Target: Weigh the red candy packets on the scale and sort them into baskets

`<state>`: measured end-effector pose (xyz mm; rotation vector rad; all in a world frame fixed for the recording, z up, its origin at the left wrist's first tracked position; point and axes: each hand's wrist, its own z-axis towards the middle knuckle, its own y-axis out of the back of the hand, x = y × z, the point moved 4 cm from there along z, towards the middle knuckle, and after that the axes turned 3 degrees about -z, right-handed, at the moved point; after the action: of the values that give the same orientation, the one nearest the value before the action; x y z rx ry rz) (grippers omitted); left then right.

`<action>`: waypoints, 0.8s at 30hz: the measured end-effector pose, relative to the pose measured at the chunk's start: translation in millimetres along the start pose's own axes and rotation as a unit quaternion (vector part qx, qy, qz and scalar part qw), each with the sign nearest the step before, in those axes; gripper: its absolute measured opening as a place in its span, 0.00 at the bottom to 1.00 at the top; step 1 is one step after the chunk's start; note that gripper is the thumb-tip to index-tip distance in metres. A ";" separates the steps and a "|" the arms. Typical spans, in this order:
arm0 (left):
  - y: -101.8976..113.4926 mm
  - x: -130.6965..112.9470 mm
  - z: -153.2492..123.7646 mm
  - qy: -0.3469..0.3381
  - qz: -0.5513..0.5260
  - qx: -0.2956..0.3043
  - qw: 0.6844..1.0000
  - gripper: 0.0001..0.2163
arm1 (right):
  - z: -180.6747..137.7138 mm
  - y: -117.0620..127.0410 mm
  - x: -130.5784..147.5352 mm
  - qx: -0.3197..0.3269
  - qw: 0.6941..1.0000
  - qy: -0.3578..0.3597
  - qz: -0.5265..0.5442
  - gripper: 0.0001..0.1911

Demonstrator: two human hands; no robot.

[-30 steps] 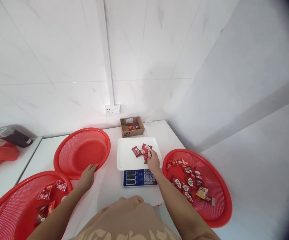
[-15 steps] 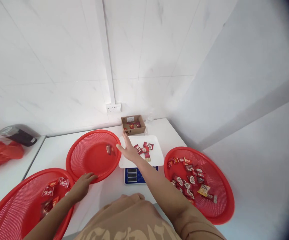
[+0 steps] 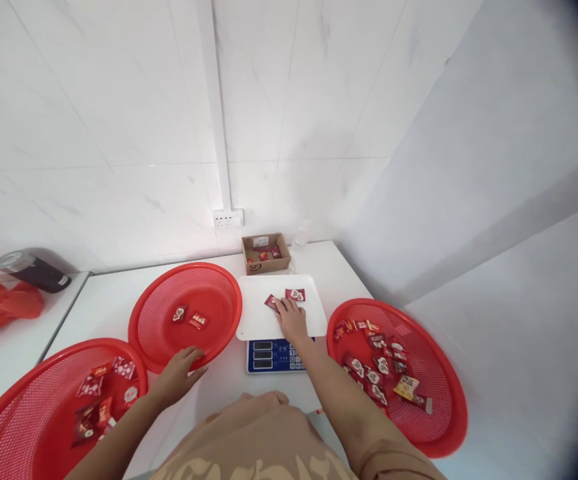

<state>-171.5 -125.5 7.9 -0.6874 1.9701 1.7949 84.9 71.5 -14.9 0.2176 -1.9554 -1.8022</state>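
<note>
My right hand point(image 3: 293, 320) is over the white pan point(image 3: 259, 327) of a scale, its fingers closed on a dark red candy packet point(image 3: 271, 303). Another candy packet point(image 3: 295, 294) lies just beyond the fingertips; anything under the palm is hidden. At the near edge of the middle red basket point(image 3: 156, 283), my left hand point(image 3: 179, 377) grips the rim, fingers over it and thumb outside. Inside that basket lie two packets, one small dark red point(image 3: 179, 313) and one brighter red point(image 3: 199, 321). The blue scale body point(image 3: 263, 355) shows below the pan.
A right red basket point(image 3: 449, 380) and a left red basket point(image 3: 13, 393) hold several wrapped candies. Behind the pan stands a small cardboard box point(image 3: 269, 266) with packets. A dark tumbler point(image 3: 33, 270) and red plastic bag point(image 3: 3, 303) are at far left.
A packet that was in the air over the middle basket now lies in it. My right hand went from open beside the pan to closed on a packet there. Fewer packets show on the pan.
</note>
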 end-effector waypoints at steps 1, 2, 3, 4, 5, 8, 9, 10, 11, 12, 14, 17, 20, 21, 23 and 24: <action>-1.6 -1.1 1.3 -0.002 0.000 -0.004 1.000 0.16 | -0.2 0.7 -0.8 -0.008 1.000 0.003 0.003 0.23; -2.9 -2.2 2.5 -0.003 0.001 -0.006 1.000 0.15 | 0.2 1.1 -2.4 -0.012 1.000 0.002 0.010 0.23; -3.9 -3.4 3.5 -0.004 0.004 -0.007 1.000 0.15 | 1.1 1.2 -4.7 -0.016 1.000 -0.001 0.020 0.23; -4.7 -4.6 4.3 -0.002 0.006 -0.007 1.000 0.15 | 2.4 1.1 -7.5 -0.020 0.999 -0.005 0.034 0.23; -5.2 -5.5 4.8 0.001 0.008 -0.008 1.000 0.14 | 4.0 0.9 -10.4 -0.024 0.998 -0.007 0.051 0.23; -6.3 -7.2 4.4 0.016 0.004 -0.006 1.000 0.15 | 9.4 1.8 -19.9 -0.046 0.992 -0.036 0.113 0.22; -6.7 -7.3 3.8 0.021 0.001 -0.006 1.000 0.15 | 11.1 3.4 -22.3 -0.058 0.987 -0.057 0.138 0.21; -7.1 -7.4 3.1 0.024 -0.002 -0.006 1.000 0.16 | 12.8 5.8 -23.3 -0.071 0.980 -0.083 0.164 0.20; -7.8 -7.3 2.4 0.026 -0.004 -0.007 1.000 0.16 | 14.3 9.1 -21.8 -0.085 0.972 -0.106 0.194 0.20; -8.7 -7.3 1.9 0.028 -0.004 -0.009 1.000 0.16 | 16.0 13.1 -17.0 -0.096 0.961 -0.123 0.227 0.19; -11.1 -7.6 1.6 0.028 0.000 -0.013 1.000 0.17 | 20.4 22.5 4.5 -0.105 0.940 -0.125 0.299 0.17; -16.4 -10.8 4.0 0.019 0.010 -0.017 1.000 0.19 | 29.9 37.3 59.8 -0.082 0.910 -0.054 0.402 0.18; -22.6 -15.5 8.3 0.012 0.020 -0.017 1.000 0.21 | 39.9 48.1 110.1 -0.039 0.891 0.050 0.449 0.25; -24.6 -16.7 9.4 0.011 0.023 -0.016 1.000 0.22 | 42.8 49.7 117.2 -0.029 0.897 0.069 0.436 0.27; -28.1 -17.9 10.2 0.010 0.026 -0.013 1.000 0.22 | 48.0 48.8 111.2 -0.015 0.931 0.062 0.360 0.28; -29.4 -17.9 9.9 0.010 0.027 -0.012 1.000 0.22 | 50.0 46.4 98.8 -0.005 0.952 0.042 0.302 0.28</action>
<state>-140.1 -115.8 -6.2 -0.6685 2.0002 1.8537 -14.6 80.6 51.6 -0.2787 -1.7029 -1.3698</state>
